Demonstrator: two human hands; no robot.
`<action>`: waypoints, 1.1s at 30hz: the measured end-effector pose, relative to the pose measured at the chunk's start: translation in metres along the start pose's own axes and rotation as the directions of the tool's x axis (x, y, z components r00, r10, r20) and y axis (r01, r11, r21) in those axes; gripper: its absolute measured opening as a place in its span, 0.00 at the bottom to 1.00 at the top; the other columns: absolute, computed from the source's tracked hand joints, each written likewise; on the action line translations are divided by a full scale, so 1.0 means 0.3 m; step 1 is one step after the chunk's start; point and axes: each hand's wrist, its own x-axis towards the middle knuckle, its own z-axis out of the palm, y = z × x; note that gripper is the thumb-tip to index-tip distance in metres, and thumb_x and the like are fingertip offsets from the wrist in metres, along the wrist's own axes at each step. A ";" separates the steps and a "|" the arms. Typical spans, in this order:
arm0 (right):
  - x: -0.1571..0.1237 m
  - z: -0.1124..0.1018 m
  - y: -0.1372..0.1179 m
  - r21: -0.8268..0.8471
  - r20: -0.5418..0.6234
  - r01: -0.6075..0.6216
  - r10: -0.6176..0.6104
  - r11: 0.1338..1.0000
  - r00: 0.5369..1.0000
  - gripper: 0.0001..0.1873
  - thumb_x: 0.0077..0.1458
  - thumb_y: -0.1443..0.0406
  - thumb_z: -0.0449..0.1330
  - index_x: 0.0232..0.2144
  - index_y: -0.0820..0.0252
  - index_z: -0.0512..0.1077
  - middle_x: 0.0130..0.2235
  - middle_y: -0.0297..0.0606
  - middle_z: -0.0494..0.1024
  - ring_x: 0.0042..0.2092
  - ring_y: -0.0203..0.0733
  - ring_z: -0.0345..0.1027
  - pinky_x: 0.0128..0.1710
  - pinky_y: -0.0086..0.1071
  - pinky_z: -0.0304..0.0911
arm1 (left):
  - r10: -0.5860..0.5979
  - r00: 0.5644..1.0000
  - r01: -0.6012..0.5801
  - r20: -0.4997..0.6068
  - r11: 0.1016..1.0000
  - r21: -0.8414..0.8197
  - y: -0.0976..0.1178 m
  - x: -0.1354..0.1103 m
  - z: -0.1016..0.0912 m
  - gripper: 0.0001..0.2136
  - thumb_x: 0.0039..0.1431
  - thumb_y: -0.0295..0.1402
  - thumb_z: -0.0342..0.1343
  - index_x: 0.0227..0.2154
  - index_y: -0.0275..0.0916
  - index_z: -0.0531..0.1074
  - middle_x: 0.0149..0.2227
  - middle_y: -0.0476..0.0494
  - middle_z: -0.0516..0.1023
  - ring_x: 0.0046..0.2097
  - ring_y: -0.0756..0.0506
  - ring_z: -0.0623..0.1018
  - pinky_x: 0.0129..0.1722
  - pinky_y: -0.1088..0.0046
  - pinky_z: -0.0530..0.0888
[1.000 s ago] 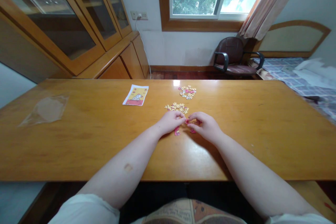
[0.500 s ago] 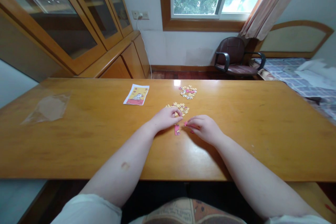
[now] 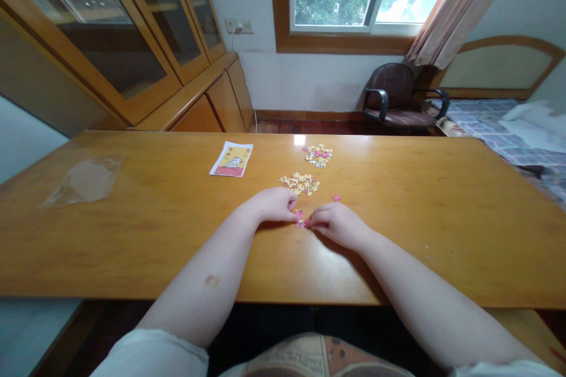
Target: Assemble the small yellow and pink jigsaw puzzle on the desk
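Small joined pink jigsaw puzzle pieces (image 3: pixel 299 213) lie on the table between my hands. My left hand (image 3: pixel 276 205) has its fingers curled, and its thumb rests at the left edge of these pieces. From the other side, my right hand (image 3: pixel 338 224) pinches a pink puzzle piece (image 3: pixel 307 222) against their lower right. Its fingertips partly cover that piece. Just beyond my right hand lies a loose pink puzzle piece (image 3: pixel 336 198). A pile of yellow puzzle pieces (image 3: pixel 303 182) spreads past my left hand.
Farther back sits a mixed pile of puzzle pieces (image 3: pixel 318 155). A printed picture card (image 3: pixel 232 159) lies left of the piles, and a clear plastic bag (image 3: pixel 84 179) at the far left. The wooden table (image 3: pixel 177 235) has its front edge near my body.
Both hands have moved nearer to my body. My right hand has brought its pink piece left and down to the joined pieces. A loose pink piece beyond it now shows.
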 end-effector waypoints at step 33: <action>0.003 0.003 -0.011 -0.091 0.039 -0.042 0.046 0.995 0.998 0.08 0.57 0.68 0.60 0.34 0.58 0.80 0.36 0.39 0.79 0.37 0.38 0.72 0.42 0.29 0.65 | -0.045 0.998 0.042 0.048 0.996 0.077 -0.009 0.021 0.021 0.15 0.43 0.47 0.58 0.20 0.42 0.63 0.19 0.52 0.63 0.23 0.49 0.62 0.23 0.70 0.54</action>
